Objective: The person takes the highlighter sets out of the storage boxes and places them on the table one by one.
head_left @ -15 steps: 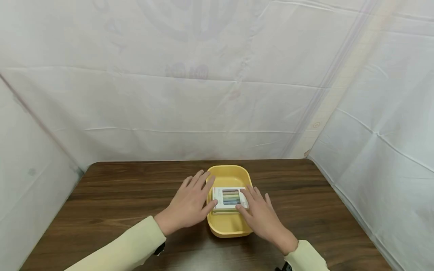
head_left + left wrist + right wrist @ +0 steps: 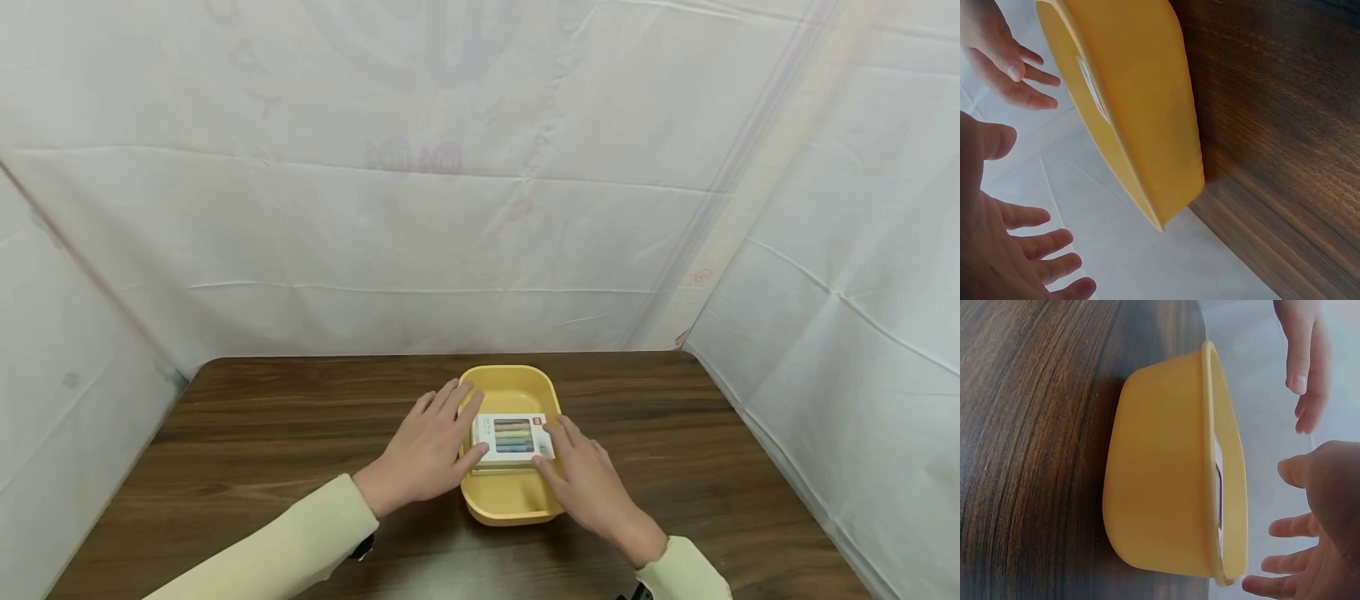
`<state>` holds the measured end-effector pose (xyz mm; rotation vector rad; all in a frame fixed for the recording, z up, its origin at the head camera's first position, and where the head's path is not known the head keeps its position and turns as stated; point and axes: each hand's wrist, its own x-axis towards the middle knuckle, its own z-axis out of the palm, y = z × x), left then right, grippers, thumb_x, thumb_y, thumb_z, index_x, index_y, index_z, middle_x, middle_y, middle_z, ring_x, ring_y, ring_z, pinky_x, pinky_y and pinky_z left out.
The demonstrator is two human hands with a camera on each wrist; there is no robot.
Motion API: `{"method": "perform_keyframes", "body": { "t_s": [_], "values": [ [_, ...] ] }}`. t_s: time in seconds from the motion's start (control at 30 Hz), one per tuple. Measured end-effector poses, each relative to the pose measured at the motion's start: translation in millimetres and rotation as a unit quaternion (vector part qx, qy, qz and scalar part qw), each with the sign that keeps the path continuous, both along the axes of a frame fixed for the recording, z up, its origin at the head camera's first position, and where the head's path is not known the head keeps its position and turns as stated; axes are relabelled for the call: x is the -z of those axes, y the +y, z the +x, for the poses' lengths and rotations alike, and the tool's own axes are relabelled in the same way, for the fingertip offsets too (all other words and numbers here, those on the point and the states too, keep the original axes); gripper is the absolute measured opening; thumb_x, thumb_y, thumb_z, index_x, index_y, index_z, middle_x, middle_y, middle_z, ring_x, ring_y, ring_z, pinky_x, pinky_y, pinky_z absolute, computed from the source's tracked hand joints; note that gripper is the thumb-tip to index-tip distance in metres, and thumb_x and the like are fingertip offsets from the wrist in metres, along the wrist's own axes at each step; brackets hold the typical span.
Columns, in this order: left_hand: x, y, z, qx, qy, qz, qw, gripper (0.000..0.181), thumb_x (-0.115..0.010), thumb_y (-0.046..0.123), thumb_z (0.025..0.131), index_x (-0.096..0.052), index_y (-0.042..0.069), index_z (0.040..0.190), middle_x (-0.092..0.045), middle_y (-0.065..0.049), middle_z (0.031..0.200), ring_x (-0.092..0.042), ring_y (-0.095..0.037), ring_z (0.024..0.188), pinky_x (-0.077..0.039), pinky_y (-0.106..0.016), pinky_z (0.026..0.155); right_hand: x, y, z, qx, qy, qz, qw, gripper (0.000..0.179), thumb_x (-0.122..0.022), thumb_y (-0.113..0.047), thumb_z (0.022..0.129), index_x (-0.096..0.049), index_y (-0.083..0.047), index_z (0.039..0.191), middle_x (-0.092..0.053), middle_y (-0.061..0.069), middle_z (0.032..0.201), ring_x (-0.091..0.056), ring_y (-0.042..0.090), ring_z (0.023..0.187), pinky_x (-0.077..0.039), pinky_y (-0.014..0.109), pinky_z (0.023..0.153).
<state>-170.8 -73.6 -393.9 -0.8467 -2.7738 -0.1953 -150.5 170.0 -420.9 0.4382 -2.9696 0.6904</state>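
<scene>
A yellow plastic bin (image 2: 510, 500) stands on the table, and a white box (image 2: 487, 429) with a window onto several pastel sticks lies inside it. Another box edge shows just beneath the white one. My left hand (image 2: 423, 454) hovers above the bin's left rim, fingers spread and relaxed. Over the right rim is my right hand (image 2: 592, 483), its fingers also loose. Both wrist views show the left hand (image 2: 1004, 250) and right hand (image 2: 1316, 537) apart from the bin, holding nothing. Only a sliver of the white box (image 2: 1219, 487) shows there.
The dark wood-grain table (image 2: 300, 417) extends on both sides of the bin. White sheeting (image 2: 450, 250) hangs behind the table's back edge and along both sides.
Both hands have shifted slightly to the right in the head view. The right hand has drawn back a little, so more of the white box's right end shows.
</scene>
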Motion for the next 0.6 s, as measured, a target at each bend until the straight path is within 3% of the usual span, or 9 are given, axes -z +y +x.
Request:
{"method": "perform_keyframes", "body": {
  "t_s": [0.6],
  "values": [
    [6.2, 8.5, -4.7, 0.013, -0.024, -0.012, 0.9996, 0.065, -0.051, 0.046, 0.097, -0.040, 0.004, 0.145, -0.042, -0.016, 0.148, -0.040, -0.032, 0.138, -0.037, -0.046, 0.111, 6.5, 8.1, 0.5, 0.028, 0.005, 0.013, 0.9995, 0.055, -0.060, -0.034, 0.095, -0.047, -0.004, 0.139, -0.046, 0.019, 0.144, -0.049, 0.038, 0.129, -0.034, 0.063, 0.104]
  ]
}}
